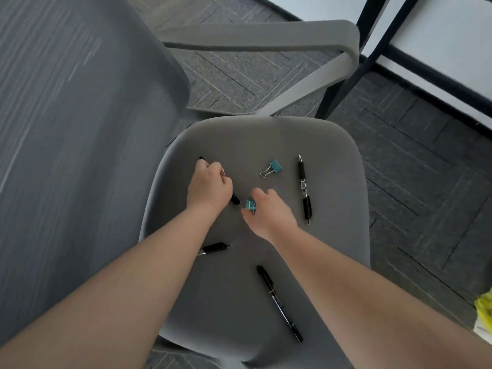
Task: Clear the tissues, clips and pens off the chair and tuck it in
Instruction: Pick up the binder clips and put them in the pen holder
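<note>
A grey chair seat point(266, 139) fills the middle of the head view. My left hand point(209, 186) is closed around a black pen point(235, 199) whose ends stick out on both sides of the fist. My right hand point(269, 213) pinches a teal binder clip point(249, 205) at mid seat. A second teal binder clip point(272, 168) lies free further back. A black pen point(304, 189) lies lengthwise at the right. Another black pen point(279, 302) lies at the front. A short black pen point(215, 248) shows beside my left forearm. No tissues are visible.
The chair's mesh backrest point(66, 129) rises at the left and its grey armrest point(266, 35) arches across the top. Black desk legs point(343, 83) and a white panel stand at upper right on grey carpet. A yellow object point(485, 307) peeks in at the right edge.
</note>
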Tool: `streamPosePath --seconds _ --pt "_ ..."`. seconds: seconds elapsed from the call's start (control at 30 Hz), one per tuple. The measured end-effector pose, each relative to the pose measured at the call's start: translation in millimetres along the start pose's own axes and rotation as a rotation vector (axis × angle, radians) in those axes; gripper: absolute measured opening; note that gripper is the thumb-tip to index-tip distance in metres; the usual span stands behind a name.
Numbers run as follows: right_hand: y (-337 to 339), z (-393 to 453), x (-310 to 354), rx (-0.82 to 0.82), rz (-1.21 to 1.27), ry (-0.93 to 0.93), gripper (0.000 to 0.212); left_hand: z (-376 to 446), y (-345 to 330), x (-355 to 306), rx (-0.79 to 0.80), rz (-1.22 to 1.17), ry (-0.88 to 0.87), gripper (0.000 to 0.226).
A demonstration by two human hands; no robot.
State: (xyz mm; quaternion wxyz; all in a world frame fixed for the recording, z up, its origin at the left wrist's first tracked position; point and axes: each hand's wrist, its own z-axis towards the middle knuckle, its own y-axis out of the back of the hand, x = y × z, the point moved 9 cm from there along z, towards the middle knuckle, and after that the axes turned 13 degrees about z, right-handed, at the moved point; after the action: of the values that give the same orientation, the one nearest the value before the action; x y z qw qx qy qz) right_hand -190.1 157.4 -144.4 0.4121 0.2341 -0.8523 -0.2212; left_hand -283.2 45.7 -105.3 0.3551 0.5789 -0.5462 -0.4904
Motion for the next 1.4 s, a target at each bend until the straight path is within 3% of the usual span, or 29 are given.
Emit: streamPosePath --seconds 0.13,0.33,0.53,0.7,0.8,0.9,1.13,1.4 --pt "-1 -1 -9 0.033 0.044 -0.043 0.029 15 -5 -41 0.042 -0.009 -0.106 0.025" --pt "7 0 -16 0.041 -0.011 0.006 0.035 22 -32 -91 0.239 -0.016 -0.31 0.052" --pt "18 -2 -22 0.033 0.006 0.038 0.041 21 -53 -114 0.334 0.12 -0.42 0.056" --pt "39 -10 -32 -0.05 0.048 0.051 0.02 18 -62 -119 0.296 0.28 -0.487 0.044" --pt "55 -13 -33 -0.093 0.061 0.069 0.017 13 -64 -119 0.248 0.321 -0.516 0.024" --pt "74 -18 -37 -0.142 0.089 0.062 0.016 5 -66 -115 0.253 0.368 -0.486 0.021" --pt "132 -45 -38 -0.209 0.113 0.012 0.017 -12 -20 -124 0.287 0.375 -0.481 0.007" --pt "265 -104 -19 -0.29 0.047 0.016 0.017 -40 80 -213 0.253 0.382 -0.65 0.021"
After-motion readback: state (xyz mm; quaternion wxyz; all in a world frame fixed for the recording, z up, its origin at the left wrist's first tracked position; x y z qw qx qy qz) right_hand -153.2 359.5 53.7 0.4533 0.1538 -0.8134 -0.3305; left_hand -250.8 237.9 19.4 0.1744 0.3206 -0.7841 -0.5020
